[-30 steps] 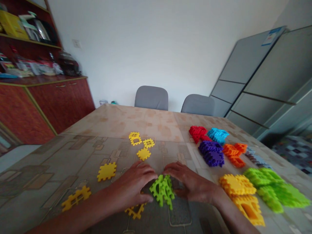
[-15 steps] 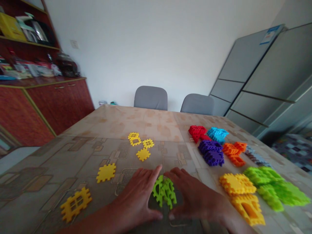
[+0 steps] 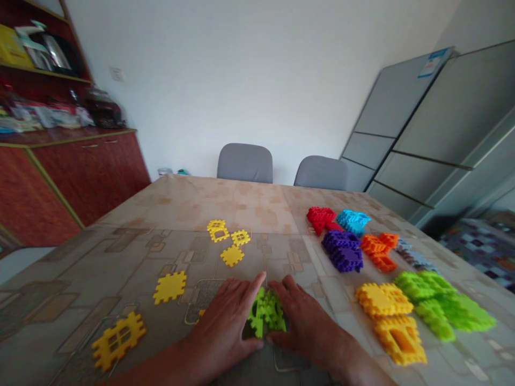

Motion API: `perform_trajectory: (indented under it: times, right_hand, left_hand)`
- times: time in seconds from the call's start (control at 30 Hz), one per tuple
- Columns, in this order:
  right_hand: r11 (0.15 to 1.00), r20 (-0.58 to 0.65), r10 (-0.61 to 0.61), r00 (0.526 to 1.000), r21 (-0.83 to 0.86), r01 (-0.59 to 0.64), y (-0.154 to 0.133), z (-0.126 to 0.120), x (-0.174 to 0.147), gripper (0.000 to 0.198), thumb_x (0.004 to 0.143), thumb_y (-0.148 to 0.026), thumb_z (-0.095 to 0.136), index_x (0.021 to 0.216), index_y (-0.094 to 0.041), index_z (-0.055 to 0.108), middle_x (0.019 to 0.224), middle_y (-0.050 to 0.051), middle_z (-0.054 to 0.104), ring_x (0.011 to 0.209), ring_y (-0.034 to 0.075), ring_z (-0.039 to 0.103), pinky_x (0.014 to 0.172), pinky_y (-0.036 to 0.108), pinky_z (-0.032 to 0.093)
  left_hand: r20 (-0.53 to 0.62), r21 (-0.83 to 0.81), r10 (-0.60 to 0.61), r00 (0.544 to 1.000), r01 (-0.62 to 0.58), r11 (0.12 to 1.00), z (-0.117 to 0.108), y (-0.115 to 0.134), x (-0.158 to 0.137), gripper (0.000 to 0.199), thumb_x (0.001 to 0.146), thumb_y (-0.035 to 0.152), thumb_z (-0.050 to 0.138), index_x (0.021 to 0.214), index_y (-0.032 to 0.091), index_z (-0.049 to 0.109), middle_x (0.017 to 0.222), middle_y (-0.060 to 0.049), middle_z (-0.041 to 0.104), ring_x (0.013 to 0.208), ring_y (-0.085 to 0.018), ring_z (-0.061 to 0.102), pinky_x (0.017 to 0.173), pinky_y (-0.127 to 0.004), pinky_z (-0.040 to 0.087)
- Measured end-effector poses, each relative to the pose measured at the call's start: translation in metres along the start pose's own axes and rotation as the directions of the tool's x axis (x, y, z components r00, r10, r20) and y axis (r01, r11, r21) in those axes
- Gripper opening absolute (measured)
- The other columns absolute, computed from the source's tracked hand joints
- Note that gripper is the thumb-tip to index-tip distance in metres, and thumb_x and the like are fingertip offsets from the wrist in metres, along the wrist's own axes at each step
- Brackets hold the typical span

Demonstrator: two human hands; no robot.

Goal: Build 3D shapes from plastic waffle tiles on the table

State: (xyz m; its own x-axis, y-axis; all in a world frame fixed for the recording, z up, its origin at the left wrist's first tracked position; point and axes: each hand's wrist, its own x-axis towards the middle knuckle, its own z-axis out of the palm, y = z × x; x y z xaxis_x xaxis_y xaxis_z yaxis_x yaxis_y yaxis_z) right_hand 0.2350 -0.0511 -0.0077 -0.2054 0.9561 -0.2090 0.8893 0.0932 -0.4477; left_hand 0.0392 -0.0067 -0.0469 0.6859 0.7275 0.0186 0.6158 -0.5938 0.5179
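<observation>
At the near middle of the table, green interlocking building pieces [image 3: 266,310] stand up between my two hands. My left hand [image 3: 225,321] presses against their left side, fingers pointing forward and thumb at the near edge. From the right, my right hand [image 3: 303,321] holds the other side with fingers bent and thumb near the left thumb. Part of the green pieces is hidden by the fingers. A bit of a yellow piece [image 3: 201,314] peeks out beside my left hand. Left of my hands lie a yellow square piece [image 3: 170,287] and a yellow window piece [image 3: 119,341].
Farther forward lie several yellow pieces [image 3: 232,255]. On the right stand stacks in red [image 3: 321,215], blue [image 3: 353,221], purple [image 3: 343,251], orange [image 3: 379,251], yellow [image 3: 384,300] and green [image 3: 442,303], with a grey stack [image 3: 414,255]. Two grey chairs [image 3: 244,162] are behind the table.
My right hand has come closer to my left, and the green pieces between them have shifted and turned slightly. A yellow bit now shows beside my left hand. The view has moved a little.
</observation>
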Motion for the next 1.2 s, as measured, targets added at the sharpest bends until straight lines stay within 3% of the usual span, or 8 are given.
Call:
perform_trajectory:
  times: [0.13, 0.33, 0.57, 0.83, 1.07, 1.2]
  right_hand:
    - [1.000, -0.001, -0.003, 1.000, 0.029, 0.003, -0.001, 0.001, 0.000, 0.086, 0.070, -0.024, 0.080, 0.148, -0.018, 0.043, 0.134, 0.014, 0.052, 0.122, 0.028, 0.054, 0.104, 0.038, 0.043]
    - [1.000, -0.024, 0.018, 1.000, -0.008, -0.018, -0.001, 0.001, 0.004, 0.057, 0.073, -0.021, 0.073, 0.128, -0.015, 0.060, 0.121, 0.013, 0.061, 0.109, 0.028, 0.060, 0.094, 0.037, 0.047]
    - [0.998, -0.025, 0.063, 0.998, 0.034, -0.062, 0.004, -0.003, 0.007, 0.037, 0.076, -0.018, 0.066, 0.113, -0.015, 0.062, 0.109, 0.011, 0.069, 0.096, 0.024, 0.065, 0.082, 0.031, 0.047]
    - [1.000, -0.019, -0.024, 1.000, 0.008, 0.024, 0.010, -0.004, 0.006, 0.043, 0.077, -0.021, 0.064, 0.119, -0.021, 0.059, 0.113, 0.008, 0.069, 0.101, 0.023, 0.063, 0.084, 0.030, 0.043]
    - [0.996, -0.038, -0.042, 0.998, 0.080, 0.045, 0.021, -0.003, 0.012, 0.035, 0.071, -0.019, 0.064, 0.105, -0.021, 0.056, 0.086, -0.001, 0.067, 0.069, 0.014, 0.058, 0.056, 0.023, 0.033]
    - [0.997, -0.072, -0.031, 0.997, 0.066, 0.036, 0.015, -0.004, 0.013, 0.038, 0.070, -0.013, 0.060, 0.107, -0.020, 0.055, 0.082, -0.001, 0.067, 0.067, 0.014, 0.058, 0.057, 0.023, 0.034]
  left_hand:
    - [0.018, -0.008, 0.018, 1.000, -0.018, 1.000, 0.000, -0.002, -0.001, 0.105, 0.068, 0.019, 0.078, 0.156, 0.023, 0.022, 0.145, -0.011, 0.053, 0.134, -0.032, 0.043, 0.118, -0.052, 0.025]
    - [0.033, 0.004, -0.002, 0.999, 0.002, 1.000, -0.007, -0.002, 0.002, 0.096, 0.070, 0.015, 0.074, 0.154, 0.023, 0.030, 0.141, -0.009, 0.056, 0.130, -0.031, 0.048, 0.114, -0.047, 0.033]
    - [0.015, 0.042, 0.022, 1.000, -0.023, 0.999, -0.005, -0.002, 0.003, 0.091, 0.071, 0.019, 0.076, 0.152, 0.023, 0.035, 0.137, -0.009, 0.059, 0.127, -0.031, 0.050, 0.114, -0.048, 0.034]
    - [0.081, 0.010, 0.027, 0.996, -0.028, 1.000, -0.017, -0.003, 0.004, 0.096, 0.068, 0.018, 0.081, 0.152, 0.023, 0.036, 0.140, -0.010, 0.057, 0.128, -0.031, 0.050, 0.112, -0.045, 0.036]
    - [0.124, -0.093, 0.034, 0.992, -0.022, 0.995, -0.033, -0.017, 0.002, 0.093, 0.068, 0.015, 0.077, 0.151, 0.031, 0.038, 0.143, -0.005, 0.056, 0.128, -0.028, 0.052, 0.109, -0.040, 0.040]
    - [0.057, -0.123, 0.060, 0.997, -0.052, 0.991, -0.038, -0.030, 0.001, 0.082, 0.069, 0.013, 0.070, 0.145, 0.034, 0.047, 0.133, -0.003, 0.063, 0.120, -0.027, 0.058, 0.103, -0.038, 0.046]
